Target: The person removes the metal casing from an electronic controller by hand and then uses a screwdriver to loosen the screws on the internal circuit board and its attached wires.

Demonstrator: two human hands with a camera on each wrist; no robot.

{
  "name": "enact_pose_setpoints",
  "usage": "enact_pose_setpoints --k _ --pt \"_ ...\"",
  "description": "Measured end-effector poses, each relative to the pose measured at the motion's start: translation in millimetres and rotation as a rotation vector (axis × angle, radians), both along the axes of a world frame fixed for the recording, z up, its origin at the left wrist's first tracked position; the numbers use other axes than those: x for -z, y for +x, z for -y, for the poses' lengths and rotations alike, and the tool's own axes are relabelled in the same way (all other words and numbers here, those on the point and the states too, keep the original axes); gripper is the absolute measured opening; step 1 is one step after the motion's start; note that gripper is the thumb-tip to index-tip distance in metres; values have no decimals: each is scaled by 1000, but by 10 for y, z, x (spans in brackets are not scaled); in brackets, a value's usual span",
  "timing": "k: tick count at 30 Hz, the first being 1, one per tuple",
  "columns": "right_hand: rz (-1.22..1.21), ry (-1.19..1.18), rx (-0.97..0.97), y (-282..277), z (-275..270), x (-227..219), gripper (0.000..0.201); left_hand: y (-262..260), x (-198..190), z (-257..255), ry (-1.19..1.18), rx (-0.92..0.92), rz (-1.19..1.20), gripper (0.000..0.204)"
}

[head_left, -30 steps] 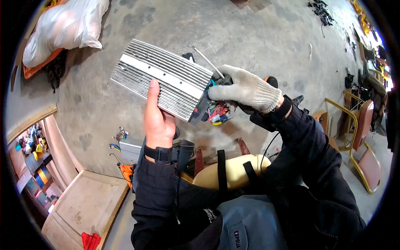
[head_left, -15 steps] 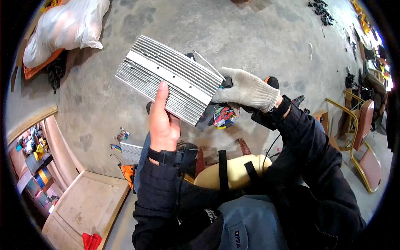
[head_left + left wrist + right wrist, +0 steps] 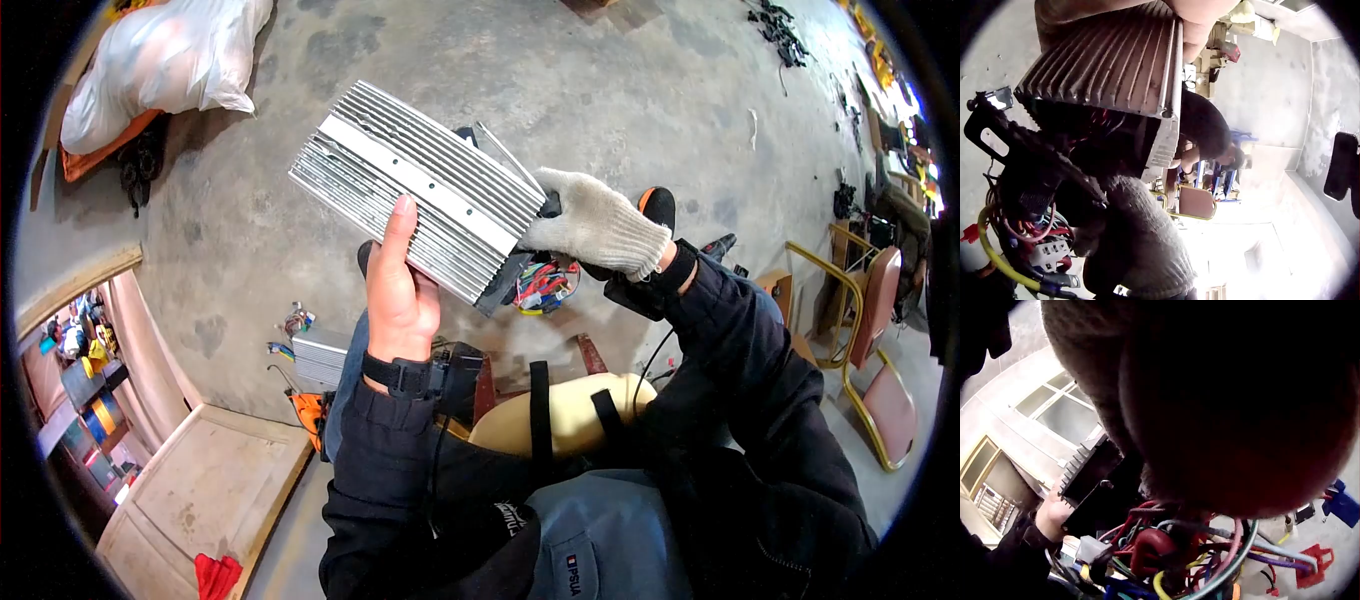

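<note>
Housing [image 3: 420, 190] of finned metal, held above the floor [image 3: 640, 110]: left hand [image 3: 402, 295] curled round its side, right hand [image 3: 597, 225] apparently pinching the end plate [image 3: 1019, 139]. Looks rigid, fairly heavy; best gripped by edges, clear of wires [image 3: 545, 287].

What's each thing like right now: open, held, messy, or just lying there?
Metal box: held up, tilted, open at one end.
Dark end plate: held at that open end.
Wires: bunched, hanging out.
Left hand: bare, gripping the box.
Right hand: gloved, gripping the end plate.
Second metal box: lying on the floor.
White bag: bulging.
</note>
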State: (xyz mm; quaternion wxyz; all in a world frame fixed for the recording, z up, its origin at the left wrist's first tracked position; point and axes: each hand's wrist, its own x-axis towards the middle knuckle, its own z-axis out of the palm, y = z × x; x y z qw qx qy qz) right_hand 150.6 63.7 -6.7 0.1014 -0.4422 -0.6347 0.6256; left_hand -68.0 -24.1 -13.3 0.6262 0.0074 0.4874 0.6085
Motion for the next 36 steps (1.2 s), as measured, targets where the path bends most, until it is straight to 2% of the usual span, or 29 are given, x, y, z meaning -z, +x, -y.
enact_pose_setpoints --k 6,12,19,21,36 --pt "162 28 -20 -41 -15 -182 49 24 0 -22 2 -2 -23 47" --pt "243 104 -1 -35 28 -76 49 52 1 -24 23 1 -73 49" --pt "201 86 24 -36 26 -44 49 39 26 -22 47 -11 -90 49" --pt "132 146 55 -25 43 30 49 41 28 -30 64 -14 -107 49" --pt "79 111 37 -45 -18 -215 45 -61 -71 -62 66 -31 -4 52"
